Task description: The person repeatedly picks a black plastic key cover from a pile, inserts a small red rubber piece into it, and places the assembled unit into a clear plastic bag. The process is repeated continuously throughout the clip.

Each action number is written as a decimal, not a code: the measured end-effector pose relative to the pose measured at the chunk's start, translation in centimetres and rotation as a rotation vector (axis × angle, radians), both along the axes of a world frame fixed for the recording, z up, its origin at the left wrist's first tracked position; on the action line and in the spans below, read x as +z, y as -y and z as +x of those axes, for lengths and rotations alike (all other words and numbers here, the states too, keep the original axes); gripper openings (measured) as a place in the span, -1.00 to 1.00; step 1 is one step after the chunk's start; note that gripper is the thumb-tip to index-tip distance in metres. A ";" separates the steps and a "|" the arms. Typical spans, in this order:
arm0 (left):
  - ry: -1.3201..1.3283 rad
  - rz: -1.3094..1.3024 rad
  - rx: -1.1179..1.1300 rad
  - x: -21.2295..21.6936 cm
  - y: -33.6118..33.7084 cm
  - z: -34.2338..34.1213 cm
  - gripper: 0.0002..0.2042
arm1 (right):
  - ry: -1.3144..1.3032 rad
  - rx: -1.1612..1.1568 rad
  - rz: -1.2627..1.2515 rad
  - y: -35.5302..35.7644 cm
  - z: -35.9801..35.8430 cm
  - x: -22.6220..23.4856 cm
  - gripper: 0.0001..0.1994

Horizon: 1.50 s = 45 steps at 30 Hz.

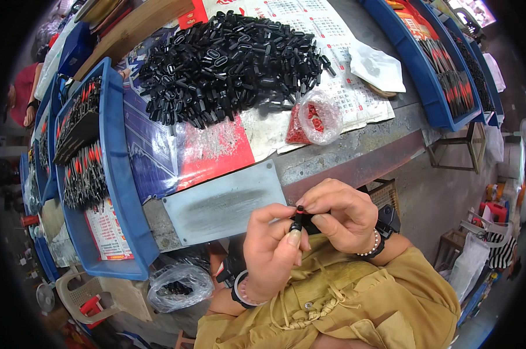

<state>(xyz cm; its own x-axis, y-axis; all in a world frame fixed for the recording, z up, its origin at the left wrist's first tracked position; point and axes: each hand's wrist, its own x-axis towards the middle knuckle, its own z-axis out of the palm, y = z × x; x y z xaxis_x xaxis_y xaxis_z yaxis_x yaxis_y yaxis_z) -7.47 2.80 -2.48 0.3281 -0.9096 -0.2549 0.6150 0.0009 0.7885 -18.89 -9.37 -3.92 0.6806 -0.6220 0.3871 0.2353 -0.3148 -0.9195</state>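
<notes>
Steadying the small black part (298, 221), clamped in the left hand (274, 235) just off the near edge of the table (309, 160), should help the right hand (347, 215), its fingertips beside the red band (299, 210) (whether they grip is unclear), work squarely.

Black part (298, 218), small and slim, roughly cylindrical. Red band (299, 211) near far end, dark tip beyond. Held up off any surface, pointing away from the body, leaning slightly right. Pinched in left hand (274, 237); close by right hand (345, 216) fingertips, possibly touching, too small to tell.
</notes>
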 end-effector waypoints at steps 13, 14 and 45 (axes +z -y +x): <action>-0.078 0.025 0.088 -0.3 0.2 0.2 -0.76 | -0.006 0.094 -0.099 0.4 0.9 0.4 -0.89; -0.075 0.040 0.116 -0.4 0.3 0.2 -0.76 | -0.012 0.114 -0.117 0.5 0.9 0.4 -0.89; -0.413 0.111 -0.075 -0.3 0.3 1.7 -0.48 | -0.203 0.400 0.744 0.8 1.7 1.2 -0.90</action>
<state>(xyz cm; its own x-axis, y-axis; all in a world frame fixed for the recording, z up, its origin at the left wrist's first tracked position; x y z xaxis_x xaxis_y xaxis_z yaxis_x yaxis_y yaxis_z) -5.79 2.49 -2.82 0.1121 -0.8868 -0.4483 0.8742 -0.1264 0.4688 -17.17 -10.17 -2.72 0.9142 -0.3644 -0.1776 0.0090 0.4562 -0.8898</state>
